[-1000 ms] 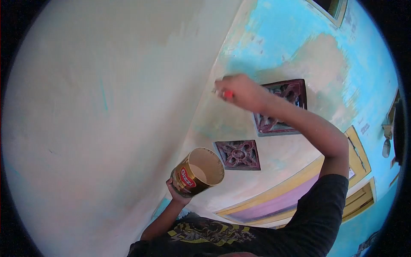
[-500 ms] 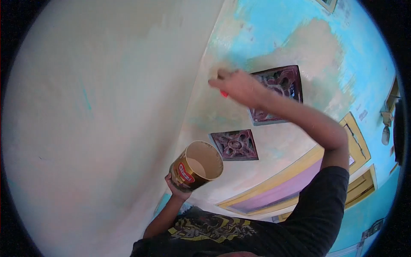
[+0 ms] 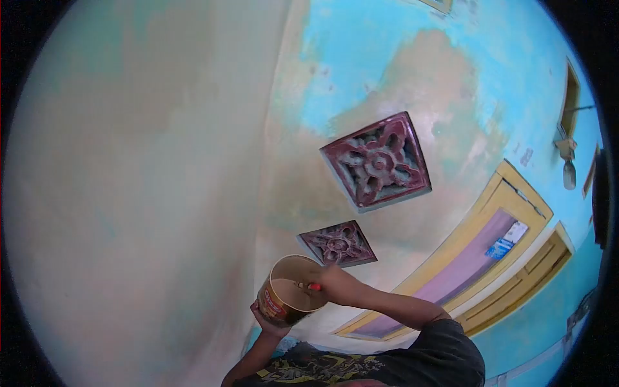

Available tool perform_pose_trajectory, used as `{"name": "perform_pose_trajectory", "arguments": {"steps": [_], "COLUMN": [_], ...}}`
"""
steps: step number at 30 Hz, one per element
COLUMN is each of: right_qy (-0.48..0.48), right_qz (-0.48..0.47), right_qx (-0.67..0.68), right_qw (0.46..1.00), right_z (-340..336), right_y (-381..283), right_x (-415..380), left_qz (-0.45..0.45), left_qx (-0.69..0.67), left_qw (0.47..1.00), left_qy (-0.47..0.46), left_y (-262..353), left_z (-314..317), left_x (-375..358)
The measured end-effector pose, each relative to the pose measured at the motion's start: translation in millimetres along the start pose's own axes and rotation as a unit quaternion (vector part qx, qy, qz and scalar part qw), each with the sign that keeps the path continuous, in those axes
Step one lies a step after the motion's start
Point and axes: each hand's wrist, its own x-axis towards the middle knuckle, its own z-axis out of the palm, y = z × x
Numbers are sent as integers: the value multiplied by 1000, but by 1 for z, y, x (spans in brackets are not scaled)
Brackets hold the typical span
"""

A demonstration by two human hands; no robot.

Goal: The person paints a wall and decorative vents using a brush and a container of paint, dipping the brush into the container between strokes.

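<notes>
I see the left hand (image 3: 269,320) cupping a tin can (image 3: 288,291) of pale paint from below, tilted toward me, while the right hand (image 3: 334,284) grips a red-handled brush (image 3: 312,286) dipped at the rim. If the can tips further, paint could spill onto the shirt (image 3: 361,364); an overloaded brush could drip near the carved vents (image 3: 377,161).

This is a room in a house that is being repainted. The wall (image 3: 400,58) in the upper right of the frame carries old turquoise paint broken by patches of fresh beige, while the left side is already pale. Two carved vent blocks (image 3: 377,161) sit at centre, and a yellow-framed door (image 3: 477,258) with a panel above it lies at lower right.
</notes>
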Motion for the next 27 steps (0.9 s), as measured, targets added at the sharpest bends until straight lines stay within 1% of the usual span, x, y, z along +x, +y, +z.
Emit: {"name": "perform_pose_trajectory", "arguments": {"steps": [3,6,9,12,14,15,16,17,19,21,22,25,26,27], "right_qy": [-72,-128,-125,-145,-135,-79,-81,-60,10,28,24,19,18,15], "right_qz": [7,14,2,27,64,69,55,45,38,52,49,32,26,20], "right_qx": [-131,-221,-217,-251,-266,-219,-195,-173,-38,1,6,17,28,36], "right_qw": [989,967,968,957,952,970,976,982,999,998,999,999,999,999], "right_z": [13,7,10,-7,-20,-18,-37,-51,-76,-78,-74,-67,-70,-67], "right_y": [10,11,17,15,19,31,25,14,-16,-25,-29,-31,-24,-23], "right_x": [-6,-6,-7,2,-2,-9,-10,-10,-5,-1,0,1,-3,-3], "left_qz": [-27,-36,-35,-22,14,39,-11,-2,9,40,54,35,30,31], "left_qx": [-1,11,24,48,93,125,10,20,-94,-63,19,-15,12,-2], "left_qw": [1000,999,999,997,993,989,999,995,993,995,997,999,999,1000], "left_qy": [7,19,33,56,68,71,40,93,-76,-62,45,-33,-12,-5], "left_y": [-6,-10,-11,-7,-10,-12,-10,-10,-11,-7,-4,3,-1,-2], "left_z": [1,-2,-6,-8,-20,-31,-43,-26,-26,-20,-10,-3,7,4], "left_x": [4,6,5,4,4,5,7,0,-2,1,0,-2,1,2]}}
